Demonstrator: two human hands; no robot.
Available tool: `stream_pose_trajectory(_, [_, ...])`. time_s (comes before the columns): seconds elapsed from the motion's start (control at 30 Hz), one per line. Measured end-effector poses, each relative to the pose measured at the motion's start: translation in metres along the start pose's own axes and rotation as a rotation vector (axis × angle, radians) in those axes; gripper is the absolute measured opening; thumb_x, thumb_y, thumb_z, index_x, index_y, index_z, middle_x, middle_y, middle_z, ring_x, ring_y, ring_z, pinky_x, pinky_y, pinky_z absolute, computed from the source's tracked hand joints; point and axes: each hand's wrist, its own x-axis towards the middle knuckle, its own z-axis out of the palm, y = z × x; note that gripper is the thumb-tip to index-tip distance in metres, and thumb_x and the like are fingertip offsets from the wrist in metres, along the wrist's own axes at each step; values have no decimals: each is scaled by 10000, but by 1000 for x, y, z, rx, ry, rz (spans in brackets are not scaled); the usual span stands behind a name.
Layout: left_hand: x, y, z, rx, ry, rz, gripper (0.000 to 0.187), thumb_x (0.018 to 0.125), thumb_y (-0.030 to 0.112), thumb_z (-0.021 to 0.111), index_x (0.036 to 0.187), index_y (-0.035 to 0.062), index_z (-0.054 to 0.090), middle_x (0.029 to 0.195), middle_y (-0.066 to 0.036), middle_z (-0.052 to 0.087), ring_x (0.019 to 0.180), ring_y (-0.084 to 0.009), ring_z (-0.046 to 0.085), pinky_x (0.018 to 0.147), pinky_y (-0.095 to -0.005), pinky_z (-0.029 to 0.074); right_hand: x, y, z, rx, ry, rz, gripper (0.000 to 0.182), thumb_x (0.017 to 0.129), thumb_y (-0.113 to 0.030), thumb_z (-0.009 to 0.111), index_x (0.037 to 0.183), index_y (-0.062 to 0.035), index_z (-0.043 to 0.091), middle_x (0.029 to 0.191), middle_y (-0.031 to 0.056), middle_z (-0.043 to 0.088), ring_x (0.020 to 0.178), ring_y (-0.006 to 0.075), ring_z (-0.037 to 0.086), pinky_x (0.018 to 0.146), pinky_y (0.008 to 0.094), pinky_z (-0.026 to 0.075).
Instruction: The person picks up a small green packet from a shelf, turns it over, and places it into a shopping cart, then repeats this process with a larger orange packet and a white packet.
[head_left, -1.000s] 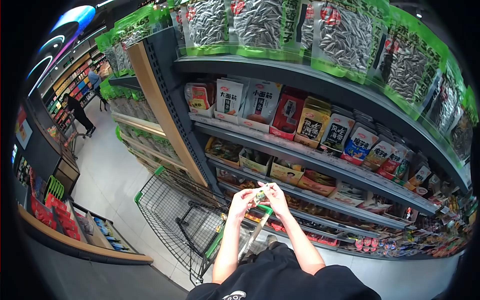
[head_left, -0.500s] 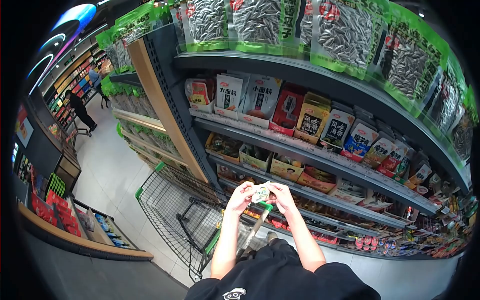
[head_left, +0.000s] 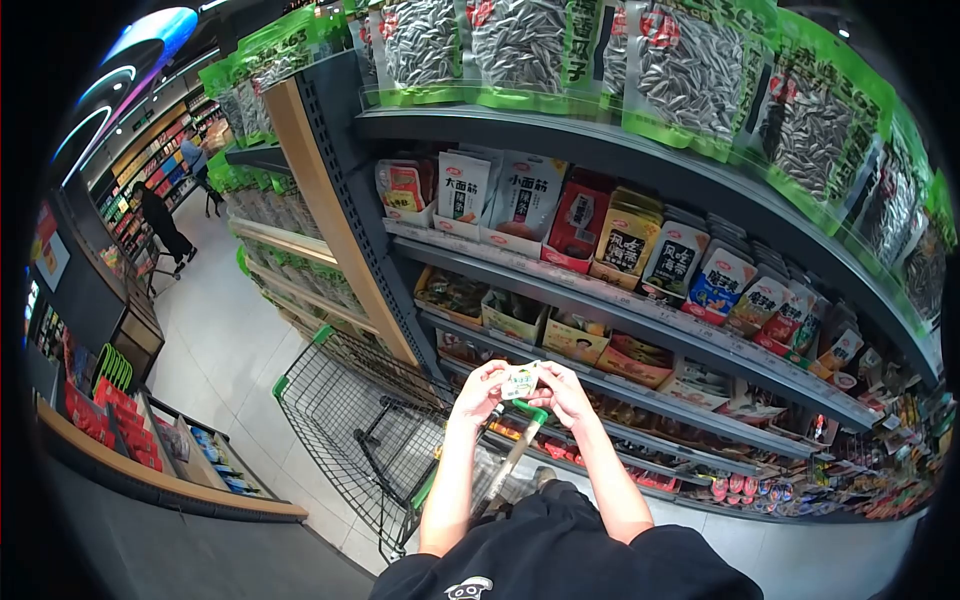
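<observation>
A small whitish snack packet (head_left: 520,382) with green and yellow print is held up in front of my chest. My left hand (head_left: 480,393) pinches its left edge, and the fingers of my right hand (head_left: 562,393) are closed on its right edge. The print is too small to read. Just below my right hand shows the green handle (head_left: 538,411) of a wire shopping cart (head_left: 325,395), which stands to the left of my arms. Neither hand is clearly touching the handle.
Shelves ahead carry boxed snack pouches (head_left: 628,240) and, on top, large green-edged bags of sunflower seeds (head_left: 690,70). A wood-edged counter (head_left: 170,495) with red packets stands at left. Down the aisle are a person in black (head_left: 163,222) and another person in blue (head_left: 194,155).
The packet has turned to lie flatter and more level between my fingers, its printed face showing more. My hands stay almost in place. The person in black has shifted in the aisle.
</observation>
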Motion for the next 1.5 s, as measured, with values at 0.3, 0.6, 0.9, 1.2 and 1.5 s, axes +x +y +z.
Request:
stream_pose_trajectory(0.3, [-8, 9, 16, 561, 103, 250, 242, 860, 81, 667, 1086, 67, 581, 976, -39, 622, 789, -85, 592, 654, -214, 486, -1, 3, 6, -46, 83, -107, 216, 945, -177, 571, 1073, -6, 608, 916, 110, 675, 690, 174, 680, 609, 299, 589])
stream_pose_trajectory(0.6, [-43, -1, 74, 1336, 329, 684, 460, 786, 83, 675, 1232, 51, 566, 1243, -151, 574, 1117, -354, 583, 947, -377, 476, 8, 31, 31, -233, 324, -371, 210, 903, -111, 638, 1069, 11, 675, 919, 56, 694, 730, 74, 614, 648, 228, 529])
stream_pose_trajectory(0.9, [-18, -19, 30, 311, 249, 396, 309, 975, 168, 527, 1239, 9, 515, 1189, -102, 623, 1074, -166, 596, 920, -287, 465, 0, 23, 45, -401, 293, -374, 229, 949, -132, 569, 1146, -17, 578, 1034, 66, 632, 798, 99, 635, 659, 245, 548])
stream_pose_trajectory(1.2, [-16, -33, 15, -140, 45, 235, 388, 1005, 285, 451, 1305, 38, 468, 1368, -98, 500, 1135, -178, 562, 893, -336, 495, 7, 18, 31, -374, 122, -218, 314, 940, -194, 594, 1193, -11, 561, 834, 51, 645, 585, 71, 579, 557, 228, 522])
stream_pose_trajectory(1.5, [-27, -17, 21, 6, -115, 269, 433, 1008, 268, 446, 1365, 24, 430, 1391, -83, 485, 1156, -164, 546, 871, -304, 480, 10, 31, 21, -213, 90, -190, 314, 989, -247, 512, 1139, 13, 605, 871, 76, 666, 577, 122, 627, 559, 248, 547])
